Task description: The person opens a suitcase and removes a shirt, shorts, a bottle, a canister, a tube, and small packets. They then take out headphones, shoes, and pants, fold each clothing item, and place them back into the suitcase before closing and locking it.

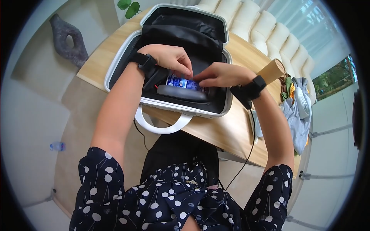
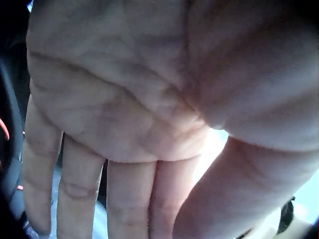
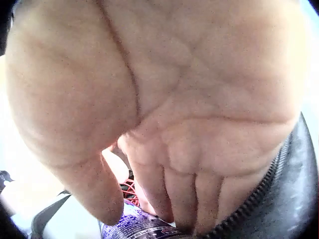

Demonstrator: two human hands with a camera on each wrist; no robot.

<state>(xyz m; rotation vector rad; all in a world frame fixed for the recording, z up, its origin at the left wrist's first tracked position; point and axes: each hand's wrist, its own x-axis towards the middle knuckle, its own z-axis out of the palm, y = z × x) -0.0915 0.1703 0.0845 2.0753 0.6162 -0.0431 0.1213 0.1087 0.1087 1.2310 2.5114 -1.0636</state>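
Inside an open white suitcase (image 1: 112, 69) with black lining lies a dark grey case (image 1: 182, 93), its zipper edge (image 3: 259, 194) visible in the right wrist view. A blue and purple printed item (image 1: 180, 82) is at this case. Over the item's upper edge hangs my left hand (image 1: 167, 57), fingers angled down; in the left wrist view the fingers of that hand (image 2: 119, 109) look fairly straight, with nothing visible between them. My right hand (image 1: 225, 74) reaches from the right; its extended fingers and thumb are at the printed item (image 3: 142, 226), contact partly hidden.
The suitcase handle (image 1: 163, 129) points toward my body over the edge of the wooden table (image 1: 246, 133). To the right are a wooden cylinder (image 1: 273, 71) and a pile of clothes (image 1: 295, 115). A dark cable (image 1: 252, 142) hangs from my right wrist. Red strands (image 3: 128, 188) show beside the item.
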